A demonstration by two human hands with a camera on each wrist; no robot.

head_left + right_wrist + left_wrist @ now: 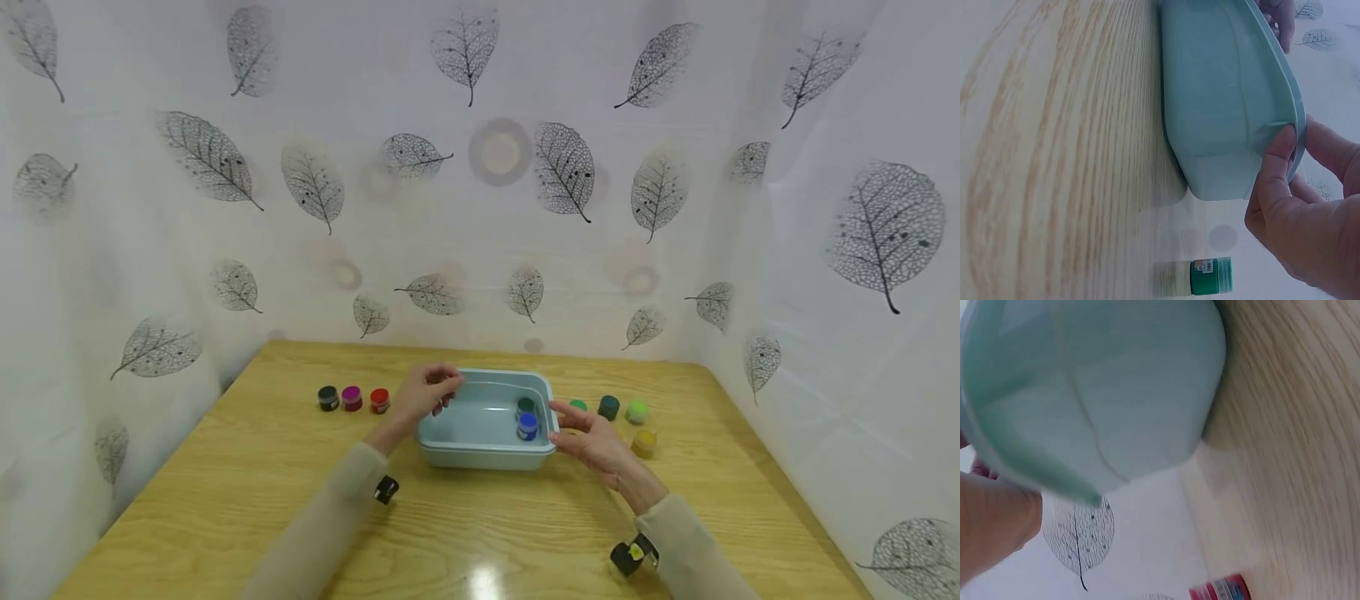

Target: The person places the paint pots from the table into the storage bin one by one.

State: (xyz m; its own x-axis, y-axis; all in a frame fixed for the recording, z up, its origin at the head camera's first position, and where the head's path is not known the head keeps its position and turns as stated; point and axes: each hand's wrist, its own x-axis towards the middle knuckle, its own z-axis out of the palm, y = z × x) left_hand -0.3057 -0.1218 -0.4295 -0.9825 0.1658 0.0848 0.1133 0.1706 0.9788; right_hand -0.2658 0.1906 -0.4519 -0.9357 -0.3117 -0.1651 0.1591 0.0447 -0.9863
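A pale blue-green plastic tub [480, 458] stands on the table, with a dark green paint jar [526, 406] and a blue paint jar [528, 427] inside near its right end. My right hand [600, 446] pinches the tub's right rim; the right wrist view shows thumb and fingers on either side of the rim [1299, 119]. Over the tub's left rim hangs my left hand [429, 396], its fingers loosely bent and nothing visible in them. In the left wrist view the tub wall hides most of that hand [997, 512].
Left of the tub stand a black jar [328, 398], a magenta jar [352, 398] and a red jar [379, 401]. To its right are a green jar [578, 405], a dark teal jar [609, 407], a light green jar [637, 411] and a yellow jar [643, 443]. A leaf-print curtain [480, 242] surrounds the table.
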